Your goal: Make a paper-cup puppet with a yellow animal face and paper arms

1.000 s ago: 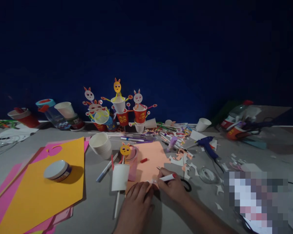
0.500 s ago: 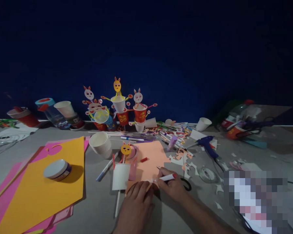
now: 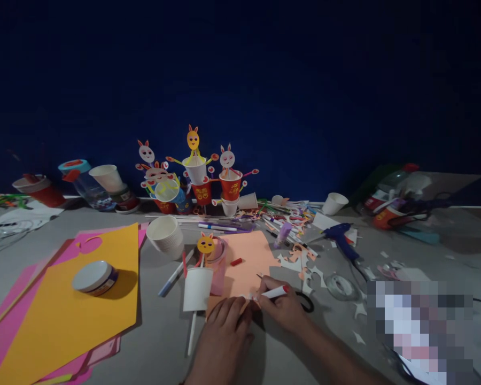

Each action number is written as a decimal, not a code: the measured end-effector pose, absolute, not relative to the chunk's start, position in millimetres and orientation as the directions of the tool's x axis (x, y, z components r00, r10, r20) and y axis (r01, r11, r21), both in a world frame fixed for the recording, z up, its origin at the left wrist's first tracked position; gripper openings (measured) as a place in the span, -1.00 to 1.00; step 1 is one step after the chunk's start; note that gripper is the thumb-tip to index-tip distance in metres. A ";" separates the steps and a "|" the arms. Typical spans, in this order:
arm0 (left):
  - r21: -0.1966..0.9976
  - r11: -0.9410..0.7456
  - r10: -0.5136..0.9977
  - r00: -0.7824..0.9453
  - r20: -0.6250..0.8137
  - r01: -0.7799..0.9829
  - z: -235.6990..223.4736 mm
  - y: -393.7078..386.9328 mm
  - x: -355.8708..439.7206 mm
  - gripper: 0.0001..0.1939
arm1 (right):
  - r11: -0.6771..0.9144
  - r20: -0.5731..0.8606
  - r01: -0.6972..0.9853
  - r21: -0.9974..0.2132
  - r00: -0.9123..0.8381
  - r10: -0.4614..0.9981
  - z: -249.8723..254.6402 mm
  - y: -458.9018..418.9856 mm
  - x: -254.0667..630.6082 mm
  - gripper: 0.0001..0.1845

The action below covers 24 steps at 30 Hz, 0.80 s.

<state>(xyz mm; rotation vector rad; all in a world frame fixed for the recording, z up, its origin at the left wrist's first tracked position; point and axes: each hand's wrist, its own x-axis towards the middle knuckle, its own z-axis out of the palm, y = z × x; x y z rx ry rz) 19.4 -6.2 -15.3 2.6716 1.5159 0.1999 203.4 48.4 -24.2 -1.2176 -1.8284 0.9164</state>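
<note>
My right hand point(image 3: 282, 307) is closed around a red marker point(image 3: 274, 292) with a white barrel, its red end pointing up and right. Low over the peach paper point(image 3: 246, 262), its fingers meet a small whitish piece point(image 3: 251, 298), too small to make out. My left hand point(image 3: 228, 318) lies flat with fingers stretched on the paper's near edge, fingertips close to that piece. A black looped handle point(image 3: 307, 302), like that of scissors, shows from under my right hand. A red marker cap point(image 3: 237, 262) lies on the paper. Left of it stands a white paper-cup figure point(image 3: 198, 289) with a yellow rabbit head.
Orange card point(image 3: 104, 326) bearing a round tub point(image 3: 95, 278) lies at left. Stacked white cups point(image 3: 165, 238) stand behind the cup figure. Finished-looking rabbit cup figures point(image 3: 202, 190) line the back. Paper scraps point(image 3: 304, 264), a tape roll point(image 3: 342, 287) and a blue glue gun point(image 3: 340, 238) lie at right.
Both hands keep nearly the same place, the right one still holding the marker. The view has shifted very slightly.
</note>
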 end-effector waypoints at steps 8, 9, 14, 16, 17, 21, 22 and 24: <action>0.148 -0.520 0.854 0.511 0.099 0.841 -17.7 -5.9 17.7 -0.47 | 0.297 0.194 0.410 -0.862 -0.275 0.942 -25.4 49.0 204.8 -0.82; 0.152 -0.518 0.855 0.508 0.101 0.842 -17.0 -5.9 17.7 -0.46 | 0.298 0.196 0.411 -0.862 -0.272 0.942 -25.3 48.9 204.8 -0.82; 0.171 -0.503 0.864 0.497 0.081 0.847 -12.9 -5.8 19.3 -0.49 | 0.303 0.198 0.418 -0.857 -0.275 0.941 -23.8 47.9 203.9 -0.76; 0.170 -0.500 0.866 0.495 0.075 0.849 -13.0 -5.3 19.4 -0.51 | 0.301 0.198 0.420 -0.856 -0.272 0.942 -23.6 47.7 203.7 -0.76; 0.168 -0.500 0.866 0.494 0.074 0.850 -13.5 -5.2 19.3 -0.51 | 0.299 0.197 0.421 -0.856 -0.269 0.943 -23.6 47.7 203.6 -0.78; 0.171 -0.504 0.864 0.497 0.082 0.847 -15.3 -5.8 18.3 -0.54 | 0.293 0.197 0.429 -0.855 -0.254 0.947 -24.0 48.3 203.6 -0.81; 0.170 -0.503 0.864 0.496 0.085 0.848 -15.2 -6.1 18.2 -0.55 | 0.292 0.198 0.431 -0.854 -0.250 0.948 -23.9 48.4 203.6 -0.82; 0.163 -0.501 0.865 0.494 0.085 0.850 -14.4 -6.6 18.4 -0.55 | 0.289 0.196 0.435 -0.853 -0.246 0.949 -23.4 48.6 203.6 -0.83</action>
